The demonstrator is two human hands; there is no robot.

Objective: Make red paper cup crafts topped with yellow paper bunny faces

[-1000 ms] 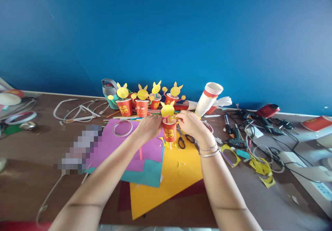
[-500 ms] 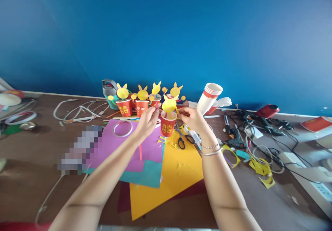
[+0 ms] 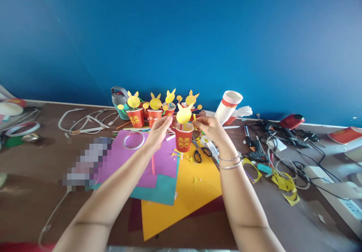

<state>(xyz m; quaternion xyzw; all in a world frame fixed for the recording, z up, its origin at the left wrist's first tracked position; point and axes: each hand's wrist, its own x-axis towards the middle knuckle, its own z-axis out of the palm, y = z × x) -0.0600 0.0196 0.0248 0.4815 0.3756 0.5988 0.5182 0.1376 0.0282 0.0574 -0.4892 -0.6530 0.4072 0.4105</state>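
A red paper cup with gold characters is in front of me between my hands, a white stub showing beneath it. Above its rim stands a yellow paper animal head with two pointed ears. On the cup's left, my left hand is closed in a pinch near the rim; what its fingertips hold is too small to make out. My right hand pinches a short yellow strip on the other side. Behind are several similar cups, among them a red cup with a yellow head.
Purple paper, teal paper and yellow paper lie beneath my arms. Black scissors and a tape roll rest on them. Stacked cups, a glue gun, cables and a power strip are to the right.
The cup has shifted slightly lower and tilts a little differently. The yellow strip at my right fingers now stands more upright. The pink strip at my left fingertips no longer shows clearly.
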